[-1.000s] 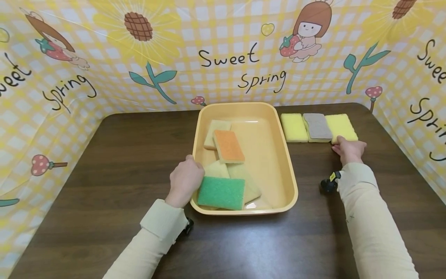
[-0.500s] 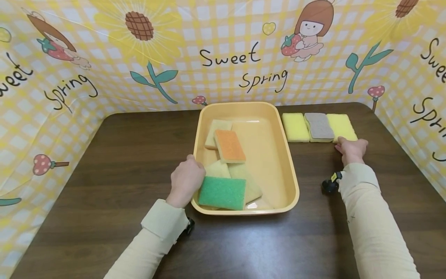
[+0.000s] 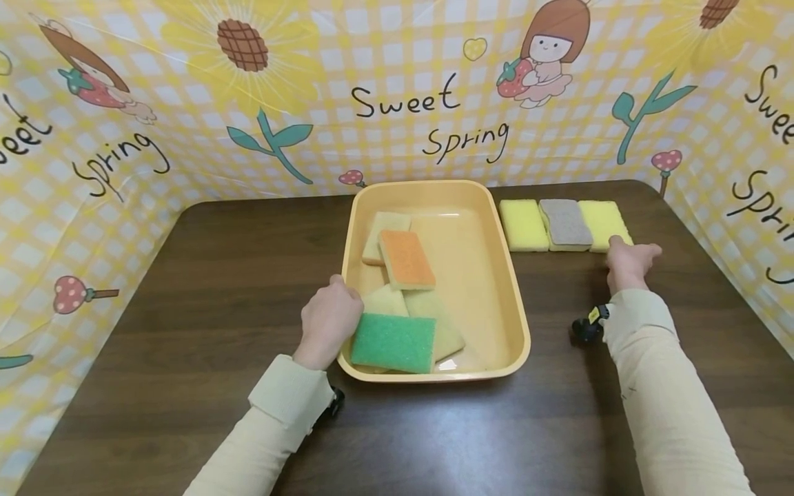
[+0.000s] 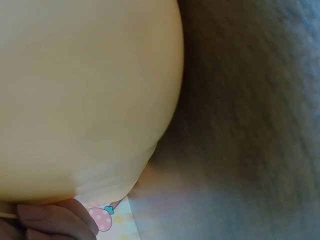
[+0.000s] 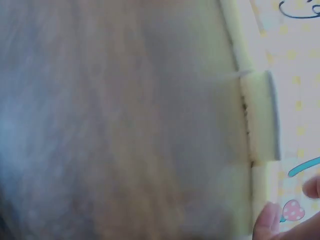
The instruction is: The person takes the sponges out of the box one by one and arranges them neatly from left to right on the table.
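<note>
My left hand grips the left rim of a pale orange plastic tray; its curled fingers show at the edge in the left wrist view. Inside the tray a green-topped sponge, an orange-topped sponge and several pale sponges lie loosely along the left side. My right hand, thumb and fingers spread apart, is at the near edge of a yellow sponge, holding nothing. That sponge ends a row with a grey-topped sponge and another yellow sponge, side by side.
The row of sponges lies flat on the dark wooden table, close to the tray's right wall. A yellow checked cloth with printed pictures rises behind the table and along both sides.
My right hand has spread its fingers and drawn them slightly right, off the near edge of the rightmost yellow sponge. The left hand and tray keep their place.
</note>
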`<state>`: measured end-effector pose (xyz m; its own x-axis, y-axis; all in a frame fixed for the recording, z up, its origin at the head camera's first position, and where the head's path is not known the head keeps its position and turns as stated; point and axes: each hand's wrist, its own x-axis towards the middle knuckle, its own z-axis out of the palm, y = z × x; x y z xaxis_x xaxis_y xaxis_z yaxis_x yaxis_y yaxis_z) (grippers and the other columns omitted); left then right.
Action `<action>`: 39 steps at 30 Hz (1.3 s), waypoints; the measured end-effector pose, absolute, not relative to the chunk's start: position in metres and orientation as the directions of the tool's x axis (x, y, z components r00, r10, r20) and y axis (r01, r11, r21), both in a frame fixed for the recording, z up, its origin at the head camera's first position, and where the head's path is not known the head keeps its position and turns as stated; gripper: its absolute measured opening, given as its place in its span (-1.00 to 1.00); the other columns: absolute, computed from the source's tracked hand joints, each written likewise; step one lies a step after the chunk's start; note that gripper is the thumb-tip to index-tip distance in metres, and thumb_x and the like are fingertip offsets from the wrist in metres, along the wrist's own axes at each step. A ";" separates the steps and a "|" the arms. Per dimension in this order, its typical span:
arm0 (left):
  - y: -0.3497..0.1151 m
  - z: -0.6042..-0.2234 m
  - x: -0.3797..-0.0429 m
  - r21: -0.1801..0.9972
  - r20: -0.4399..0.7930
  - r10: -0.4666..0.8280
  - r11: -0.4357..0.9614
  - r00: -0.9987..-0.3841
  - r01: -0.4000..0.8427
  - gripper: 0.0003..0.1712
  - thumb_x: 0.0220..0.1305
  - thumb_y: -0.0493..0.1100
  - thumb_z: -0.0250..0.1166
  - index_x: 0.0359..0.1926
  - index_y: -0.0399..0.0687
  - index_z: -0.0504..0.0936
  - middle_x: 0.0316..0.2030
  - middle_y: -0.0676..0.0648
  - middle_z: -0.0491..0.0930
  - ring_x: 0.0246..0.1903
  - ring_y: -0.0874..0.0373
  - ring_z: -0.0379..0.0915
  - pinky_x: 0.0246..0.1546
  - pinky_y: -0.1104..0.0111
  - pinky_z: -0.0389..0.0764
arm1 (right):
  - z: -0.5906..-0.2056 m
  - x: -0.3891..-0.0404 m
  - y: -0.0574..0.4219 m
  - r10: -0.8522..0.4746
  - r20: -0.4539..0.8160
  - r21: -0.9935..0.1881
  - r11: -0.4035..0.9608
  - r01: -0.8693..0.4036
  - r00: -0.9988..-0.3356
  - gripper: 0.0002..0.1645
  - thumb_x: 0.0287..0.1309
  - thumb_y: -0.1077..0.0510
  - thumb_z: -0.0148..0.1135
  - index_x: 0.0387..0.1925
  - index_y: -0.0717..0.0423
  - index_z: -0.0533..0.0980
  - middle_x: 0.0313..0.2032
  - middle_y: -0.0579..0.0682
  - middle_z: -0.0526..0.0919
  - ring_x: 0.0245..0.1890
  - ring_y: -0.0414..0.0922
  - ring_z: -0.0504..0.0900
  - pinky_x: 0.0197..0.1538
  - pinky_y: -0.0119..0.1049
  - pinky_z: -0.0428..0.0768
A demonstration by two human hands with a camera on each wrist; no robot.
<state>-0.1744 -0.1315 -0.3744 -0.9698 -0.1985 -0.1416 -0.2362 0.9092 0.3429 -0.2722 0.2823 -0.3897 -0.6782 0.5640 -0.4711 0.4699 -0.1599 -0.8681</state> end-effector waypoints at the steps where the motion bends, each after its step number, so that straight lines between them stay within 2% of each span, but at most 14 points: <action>1: -0.132 -0.375 -0.174 0.343 -0.140 -0.198 0.910 -0.970 -0.235 -0.61 0.37 -0.10 -0.18 -0.08 -0.33 0.41 -0.40 -0.30 0.58 -0.41 -0.14 0.58 -0.51 0.12 0.47 | -0.388 -0.272 0.282 0.581 -0.468 -0.867 -0.159 0.472 -0.665 -0.12 0.31 0.00 -0.14 0.43 -0.06 -0.39 0.50 -0.04 -0.28 0.39 -0.28 0.07 0.33 -0.53 0.15; 2: -0.131 -0.375 -0.174 0.343 -0.140 -0.197 0.910 -0.970 -0.235 -0.61 0.37 -0.10 -0.18 -0.08 -0.33 0.41 -0.40 -0.30 0.59 -0.41 -0.14 0.58 -0.51 0.12 0.47 | -0.385 -0.271 0.281 0.591 -0.465 -0.869 -0.164 0.466 -0.659 -0.13 0.32 -0.02 -0.17 0.44 -0.09 -0.41 0.51 -0.07 -0.35 0.44 -0.32 -0.13 0.39 -0.55 0.01; 3: -0.131 -0.375 -0.174 0.345 -0.140 -0.198 0.909 -0.970 -0.236 -0.61 0.37 -0.10 -0.18 -0.08 -0.33 0.42 -0.40 -0.30 0.58 -0.41 -0.14 0.58 -0.51 0.12 0.47 | -0.383 -0.271 0.280 0.597 -0.459 -0.874 -0.170 0.456 -0.658 -0.15 0.34 -0.04 -0.20 0.44 -0.12 -0.41 0.51 -0.08 -0.40 0.46 -0.32 -0.19 0.42 -0.54 -0.08; 9: -0.131 -0.375 -0.175 0.345 -0.148 -0.202 0.907 -0.968 -0.242 -0.61 0.37 -0.09 -0.18 -0.08 -0.32 0.41 -0.40 -0.29 0.58 -0.41 -0.12 0.57 -0.52 0.15 0.45 | -0.358 -0.272 0.268 0.589 -0.386 -0.904 -0.088 0.418 -0.710 -0.16 0.35 -0.08 -0.19 0.45 -0.22 -0.38 0.48 -0.03 -0.41 0.42 -0.27 -0.11 0.41 -0.50 0.00; 12: -0.132 -0.375 -0.175 0.348 -0.151 -0.198 0.906 -0.968 -0.240 -0.61 0.37 -0.10 -0.18 -0.07 -0.32 0.41 -0.40 -0.29 0.58 -0.41 -0.12 0.57 -0.51 0.15 0.45 | -0.344 -0.271 0.256 0.556 -0.341 -0.921 -0.036 0.388 -0.758 -0.20 0.35 -0.06 -0.17 0.44 -0.21 -0.32 0.43 -0.05 -0.21 0.32 -0.25 0.06 0.33 -0.51 0.12; 15: -0.132 -0.374 -0.175 0.349 -0.151 -0.199 0.906 -0.968 -0.241 -0.61 0.37 -0.09 -0.18 -0.06 -0.32 0.41 -0.39 -0.29 0.58 -0.40 -0.12 0.57 -0.50 0.14 0.45 | -0.329 -0.269 0.239 0.522 -0.259 -0.946 0.033 0.323 -0.813 -0.23 0.34 -0.03 -0.14 0.44 -0.14 -0.22 0.20 -0.17 0.08 0.08 -0.32 0.20 0.16 -0.52 0.25; 16: -0.132 -0.374 -0.175 0.349 -0.151 -0.199 0.906 -0.968 -0.240 -0.61 0.37 -0.09 -0.18 -0.06 -0.32 0.41 -0.39 -0.29 0.58 -0.40 -0.12 0.57 -0.49 0.14 0.45 | -0.325 -0.268 0.233 0.506 -0.228 -0.951 0.069 0.303 -0.832 -0.24 0.33 -0.03 -0.12 0.44 -0.11 -0.18 0.10 -0.21 0.13 0.00 -0.34 0.22 0.10 -0.50 0.27; 18: -0.132 -0.374 -0.175 0.347 -0.150 -0.199 0.906 -0.968 -0.241 -0.60 0.37 -0.09 -0.19 -0.06 -0.32 0.41 -0.38 -0.30 0.59 -0.39 -0.12 0.57 -0.48 0.13 0.46 | -0.317 -0.265 0.221 0.443 -0.168 -0.954 0.152 0.259 -0.881 -0.24 0.33 -0.03 -0.10 0.44 -0.05 -0.13 0.03 -0.22 0.15 -0.03 -0.31 0.24 0.07 -0.43 0.29; 21: -0.132 -0.374 -0.175 0.346 -0.152 -0.199 0.907 -0.968 -0.240 -0.60 0.37 -0.09 -0.19 -0.06 -0.32 0.41 -0.36 -0.31 0.59 -0.37 -0.14 0.58 -0.47 0.11 0.47 | -0.306 -0.258 0.204 0.262 -0.117 -0.931 0.306 0.198 -0.958 -0.21 0.33 -0.02 -0.10 0.45 0.07 -0.13 0.20 0.03 0.21 0.17 -0.08 0.28 0.23 -0.23 0.29; 23: -0.132 -0.374 -0.175 0.346 -0.151 -0.199 0.907 -0.968 -0.240 -0.60 0.37 -0.09 -0.19 -0.07 -0.32 0.41 -0.35 -0.32 0.60 -0.36 -0.15 0.58 -0.47 0.11 0.48 | -0.300 -0.252 0.194 0.107 -0.128 -0.901 0.403 0.161 -0.986 -0.19 0.35 -0.03 -0.11 0.46 0.13 -0.16 0.36 0.26 0.07 0.34 0.12 0.17 0.33 -0.01 0.24; 25: -0.132 -0.374 -0.175 0.345 -0.147 -0.199 0.907 -0.969 -0.239 -0.60 0.37 -0.09 -0.19 -0.07 -0.32 0.41 -0.35 -0.32 0.60 -0.36 -0.15 0.59 -0.47 0.11 0.48 | -0.294 -0.245 0.184 -0.028 -0.149 -0.870 0.479 0.117 -0.989 -0.19 0.37 -0.01 -0.10 0.47 0.17 -0.16 0.42 0.34 -0.04 0.42 0.24 0.04 0.37 0.15 0.16; 27: -0.132 -0.374 -0.175 0.346 -0.144 -0.199 0.908 -0.969 -0.238 -0.61 0.36 -0.09 -0.18 -0.08 -0.32 0.41 -0.36 -0.32 0.60 -0.37 -0.15 0.58 -0.49 0.11 0.47 | -0.290 -0.238 0.174 -0.112 -0.171 -0.835 0.544 0.083 -0.979 -0.21 0.37 -0.02 -0.09 0.46 0.17 -0.11 0.42 0.35 -0.01 0.43 0.26 0.03 0.35 0.20 0.16; 32: -0.132 -0.375 -0.176 0.347 -0.147 -0.198 0.907 -0.969 -0.238 -0.61 0.36 -0.09 -0.18 -0.08 -0.32 0.41 -0.35 -0.32 0.60 -0.37 -0.15 0.58 -0.49 0.11 0.47 | -0.286 -0.223 0.155 -0.219 -0.190 -0.778 0.628 0.011 -0.957 -0.28 0.37 -0.01 -0.04 0.42 0.19 0.04 0.40 0.31 0.11 0.40 0.23 0.12 0.34 0.18 0.22; 39: -0.132 -0.375 -0.176 0.350 -0.151 -0.199 0.906 -0.968 -0.240 -0.61 0.36 -0.09 -0.18 -0.09 -0.32 0.41 -0.34 -0.32 0.59 -0.36 -0.15 0.58 -0.47 0.10 0.48 | -0.290 -0.206 0.136 -0.331 -0.155 -0.761 0.641 -0.101 -0.931 -0.46 0.34 0.07 0.03 0.25 0.26 0.29 0.26 0.25 0.35 0.30 0.17 0.29 0.30 0.10 0.30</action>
<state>-0.1756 -0.1320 -0.3747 -0.9684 -0.1985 -0.1512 -0.2402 0.9056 0.3496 -0.2063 0.1356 -0.2901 -0.9309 -0.3307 -0.1550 -0.1010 0.6410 -0.7609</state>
